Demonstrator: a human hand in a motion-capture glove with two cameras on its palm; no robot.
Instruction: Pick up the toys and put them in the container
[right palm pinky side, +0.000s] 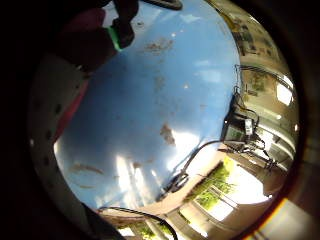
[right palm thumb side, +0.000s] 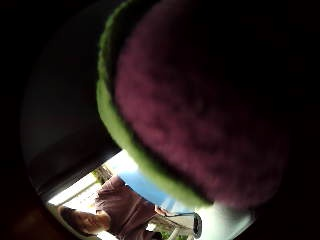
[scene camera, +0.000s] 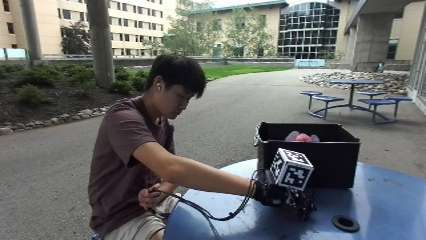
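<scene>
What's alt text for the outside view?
A seated person reaches a gloved right hand low over a round blue table, just in front of a black container. A pink toy shows above the container's rim. Whether the hand holds anything is hidden here.

Outdoor courtyard, daylight. Round blue desk (scene camera: 393, 200), top stained, with a dark hole (scene camera: 345, 223) near its edge. Grey paved ground (scene camera: 253, 105) all around. Blue picnic table with attached seats (scene camera: 353, 95) well apart, by a bed of pale stones (scene camera: 346, 77). Beige multi-storey building (scene camera: 133, 20) and a glass-fronted building (scene camera: 309, 27) behind a lawn (scene camera: 233, 71). Concrete column (scene camera: 100, 40) among shrubs (scene camera: 46, 75).
</scene>
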